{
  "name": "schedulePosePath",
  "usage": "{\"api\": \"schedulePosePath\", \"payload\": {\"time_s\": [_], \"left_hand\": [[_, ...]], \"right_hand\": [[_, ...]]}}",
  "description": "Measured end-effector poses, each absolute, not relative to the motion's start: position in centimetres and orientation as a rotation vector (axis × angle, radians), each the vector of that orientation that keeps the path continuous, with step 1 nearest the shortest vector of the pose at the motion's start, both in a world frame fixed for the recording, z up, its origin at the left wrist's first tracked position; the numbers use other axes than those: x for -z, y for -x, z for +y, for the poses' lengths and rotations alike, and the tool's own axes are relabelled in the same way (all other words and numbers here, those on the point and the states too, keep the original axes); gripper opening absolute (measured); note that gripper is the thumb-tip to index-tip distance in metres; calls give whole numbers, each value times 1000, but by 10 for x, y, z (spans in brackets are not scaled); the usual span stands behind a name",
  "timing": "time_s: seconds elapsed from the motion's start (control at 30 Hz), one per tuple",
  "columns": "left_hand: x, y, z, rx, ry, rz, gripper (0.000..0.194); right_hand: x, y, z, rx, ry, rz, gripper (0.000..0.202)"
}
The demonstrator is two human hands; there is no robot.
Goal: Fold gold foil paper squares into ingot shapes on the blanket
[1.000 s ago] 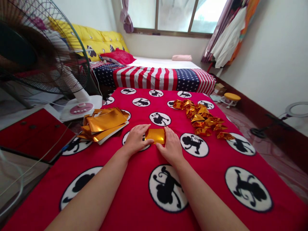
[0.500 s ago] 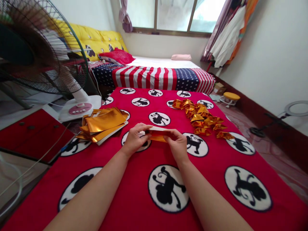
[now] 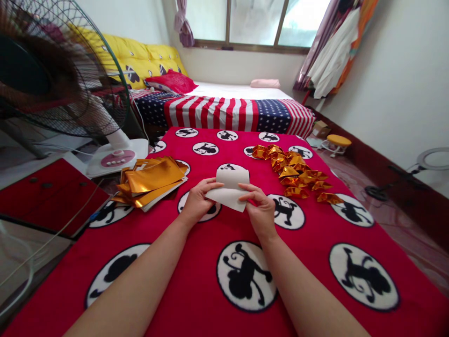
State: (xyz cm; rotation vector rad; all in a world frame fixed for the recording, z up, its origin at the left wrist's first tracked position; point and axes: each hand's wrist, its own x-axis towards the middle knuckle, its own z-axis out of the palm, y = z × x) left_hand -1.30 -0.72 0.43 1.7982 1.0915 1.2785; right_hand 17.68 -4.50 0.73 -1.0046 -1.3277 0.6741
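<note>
Between my two hands is a sheet of gold foil paper (image 3: 229, 196), its white back facing me. The sheet is bent across the middle, one part standing up and the other sloping toward me. My left hand (image 3: 199, 200) pinches its left edge, thumb beneath and fingers on top. On the right edge, my right hand (image 3: 260, 208) grips it with the fingers over the white side. Off to the left lies a loose stack of gold foil sheets (image 3: 154, 178). A cluster of folded gold paper ingots (image 3: 289, 171) rests to the right, beyond my right hand.
Everything lies on a red cloth with monkey prints (image 3: 182, 290). An electric fan (image 3: 117, 152) stands at the left, beside a dark red panel (image 3: 52, 192). A bed (image 3: 224, 112) is behind, under the window. A yellow stool (image 3: 338, 140) is on the floor at right.
The paper has been turned so its white side faces me; before, its gold inner side showed below a white edge. Both hands stay in nearly the same place.
</note>
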Motion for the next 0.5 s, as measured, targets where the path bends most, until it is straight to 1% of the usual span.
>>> {"api": "schedulePosePath", "payload": {"time_s": [0.17, 0.3, 0.37, 0.5], "left_hand": [[1, 15, -3, -1348, -1676, 1081, 27], [1, 16, -3, -1375, -1607, 1088, 15], [-1, 17, -4, -1375, -1596, 1119, 13], [-3, 17, -4, -1374, -1564, 1134, 16]], "right_hand": [[-5, -176, -43, -768, 987, -1340, 18], [-1, -176, -41, -763, 1036, -1385, 17], [1, -177, -40, -747, 1070, -1421, 17], [3, -177, -38, -757, 1082, -1437, 20]]}}
